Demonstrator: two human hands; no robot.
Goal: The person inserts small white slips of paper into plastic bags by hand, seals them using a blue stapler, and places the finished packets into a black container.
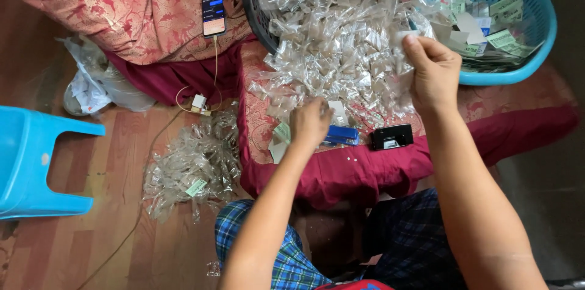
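Left hand (309,123) rests knuckles-up near the front edge of the maroon patterned cushion (341,171), fingers curled onto the heap of small clear plastic packets (332,34); what it grips, if anything, cannot be told. A blue stapler (341,136) lies just beside it, a black rectangular box (392,137) further right. Right hand (434,70) is raised over the heap's right side, fingertips pinched on one clear packet. A blue plastic basket of green-and-white paper slips (536,40) sits at the cushion's far right corner. A second packet pile (192,165) lies on the wooden floor.
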